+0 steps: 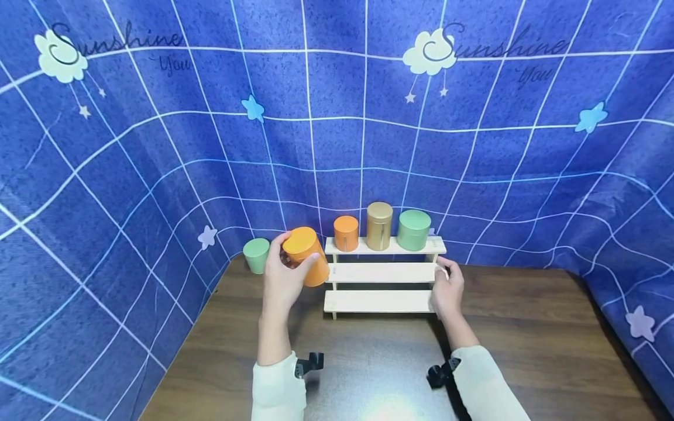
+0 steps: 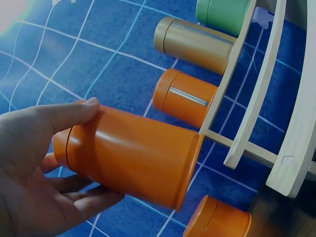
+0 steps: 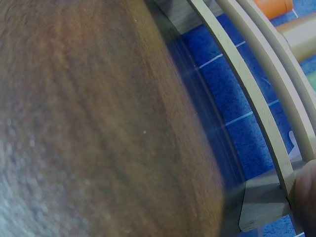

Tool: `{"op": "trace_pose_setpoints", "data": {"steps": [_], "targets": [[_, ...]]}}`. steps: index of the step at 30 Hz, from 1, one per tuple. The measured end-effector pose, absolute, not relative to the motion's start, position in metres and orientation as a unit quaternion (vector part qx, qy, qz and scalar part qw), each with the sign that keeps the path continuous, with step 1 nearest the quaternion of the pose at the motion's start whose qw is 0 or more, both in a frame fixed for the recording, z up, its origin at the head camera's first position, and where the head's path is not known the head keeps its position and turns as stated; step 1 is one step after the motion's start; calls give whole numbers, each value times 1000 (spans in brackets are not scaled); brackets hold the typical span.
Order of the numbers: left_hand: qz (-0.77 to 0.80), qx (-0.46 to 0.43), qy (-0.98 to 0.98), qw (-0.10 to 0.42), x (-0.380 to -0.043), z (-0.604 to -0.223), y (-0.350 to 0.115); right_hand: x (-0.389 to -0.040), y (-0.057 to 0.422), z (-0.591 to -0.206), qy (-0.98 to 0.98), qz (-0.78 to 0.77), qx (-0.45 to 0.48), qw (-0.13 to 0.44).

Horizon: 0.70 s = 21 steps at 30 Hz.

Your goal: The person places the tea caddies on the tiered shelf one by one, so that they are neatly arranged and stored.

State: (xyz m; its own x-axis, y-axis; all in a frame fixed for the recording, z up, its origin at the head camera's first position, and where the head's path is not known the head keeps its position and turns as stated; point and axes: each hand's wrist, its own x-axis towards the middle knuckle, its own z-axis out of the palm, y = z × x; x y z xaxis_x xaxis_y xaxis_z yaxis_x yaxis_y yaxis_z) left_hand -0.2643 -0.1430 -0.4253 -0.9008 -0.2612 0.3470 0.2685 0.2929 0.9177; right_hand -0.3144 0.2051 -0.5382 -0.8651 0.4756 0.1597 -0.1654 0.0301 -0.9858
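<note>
My left hand grips a large orange canister by its upper part, thumb on one side and fingers on the other. The canister tilts in the air beside the left end of a pale three-tier wooden rack. At the rack's right end, my right hand holds its edge; only a bit of that hand shows in the right wrist view. A small orange canister, a gold canister and a green canister stand on the top tier. The two lower tiers carry nothing.
A light green canister stands on the brown wooden table at the back left. Another orange canister shows low in the left wrist view. Blue patterned cloth hangs behind and along the sides.
</note>
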Motion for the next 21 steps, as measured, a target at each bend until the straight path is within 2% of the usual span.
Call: {"op": "trace_pose_setpoints", "data": {"steps": [8,17,21], "targets": [[-604,-58,-770,196,-266,-428,-132,-317,207,-542,-688,677,-117,234],[-589,-84,-779,197,-268,-433,-119,-298,198,-515,-688,680,-104,232],[-580,-95,-783,203,-269,-434,-115,-302,200,-522,-690,676,-108,233]]}}
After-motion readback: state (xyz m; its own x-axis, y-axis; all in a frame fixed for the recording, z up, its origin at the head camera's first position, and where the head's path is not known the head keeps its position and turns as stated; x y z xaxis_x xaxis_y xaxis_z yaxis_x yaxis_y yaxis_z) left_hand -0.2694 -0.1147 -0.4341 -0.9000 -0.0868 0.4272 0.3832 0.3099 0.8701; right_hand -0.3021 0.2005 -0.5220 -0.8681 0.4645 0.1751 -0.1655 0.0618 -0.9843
